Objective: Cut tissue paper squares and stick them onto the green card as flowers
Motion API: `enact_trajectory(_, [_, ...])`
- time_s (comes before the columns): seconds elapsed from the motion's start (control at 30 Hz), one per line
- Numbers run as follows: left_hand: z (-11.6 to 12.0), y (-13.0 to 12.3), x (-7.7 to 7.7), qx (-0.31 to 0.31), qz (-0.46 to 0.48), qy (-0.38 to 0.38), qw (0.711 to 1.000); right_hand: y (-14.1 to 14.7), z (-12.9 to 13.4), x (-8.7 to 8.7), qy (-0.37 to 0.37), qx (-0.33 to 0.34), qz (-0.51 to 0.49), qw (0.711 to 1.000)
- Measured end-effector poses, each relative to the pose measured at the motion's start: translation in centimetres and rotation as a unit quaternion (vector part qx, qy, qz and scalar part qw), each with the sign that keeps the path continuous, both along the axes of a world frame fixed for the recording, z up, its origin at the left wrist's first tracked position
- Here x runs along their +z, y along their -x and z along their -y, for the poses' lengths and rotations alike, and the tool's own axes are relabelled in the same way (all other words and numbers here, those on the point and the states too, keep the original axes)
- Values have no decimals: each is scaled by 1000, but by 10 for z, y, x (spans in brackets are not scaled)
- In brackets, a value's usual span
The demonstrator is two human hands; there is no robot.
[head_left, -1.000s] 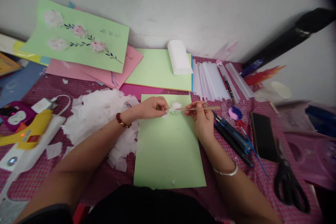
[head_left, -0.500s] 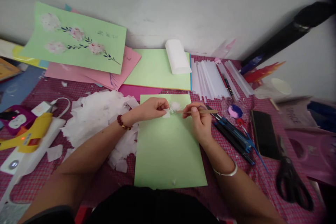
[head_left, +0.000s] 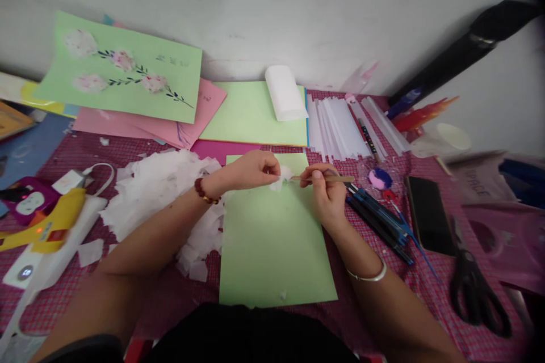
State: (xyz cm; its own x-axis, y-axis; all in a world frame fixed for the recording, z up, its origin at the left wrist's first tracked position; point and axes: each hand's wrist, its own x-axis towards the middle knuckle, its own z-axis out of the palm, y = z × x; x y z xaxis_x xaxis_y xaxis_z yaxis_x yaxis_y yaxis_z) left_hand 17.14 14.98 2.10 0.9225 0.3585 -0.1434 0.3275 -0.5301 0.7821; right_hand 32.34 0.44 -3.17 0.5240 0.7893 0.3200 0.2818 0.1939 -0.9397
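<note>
A green sheet of paper (head_left: 272, 249) lies in front of me, with a small white paper tuft (head_left: 286, 173) near its top. My left hand (head_left: 258, 171) pinches a small white paper piece (head_left: 276, 184) at the tuft's left side. From the right, my right hand (head_left: 326, 193) grips a thin wooden stick (head_left: 340, 179) between thumb and fingers, its tip at the tuft. Whether the tip touches the paper piece I cannot tell. A heap of white paper pieces (head_left: 153, 187) lies to the left, partly behind my left forearm.
At the left are a yellow glue gun (head_left: 59, 221) and a white power strip (head_left: 55, 261). Pens (head_left: 378, 221), a phone (head_left: 429, 215) and black scissors (head_left: 477, 295) lie right. Behind are a flower-decorated green sheet (head_left: 128, 76), a tissue roll (head_left: 286, 93) and white strips (head_left: 340, 127).
My left hand has moved slightly right, closer to the white tuft and the stick's tip. My right hand has shifted only a little, still holding the stick.
</note>
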Motion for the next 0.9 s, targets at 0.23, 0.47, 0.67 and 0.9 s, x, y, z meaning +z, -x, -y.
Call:
enact_trajectory(0.23, [17,-26,-21,47,-9,7,999,-8,-4,-3,-10,-15,-107,994])
enact_trajectory(0.47, [11,-27,-29,75,2,-52,996,-6,1,2,-63,-47,-95,992])
enact_trajectory(0.67, [10,-23,-28,57,2,-35,998,3,7,3,-21,8,-13,1000])
enact_trajectory(0.9, [7,-17,-19,13,-9,-36,999,4,3,2,1,35,47,998])
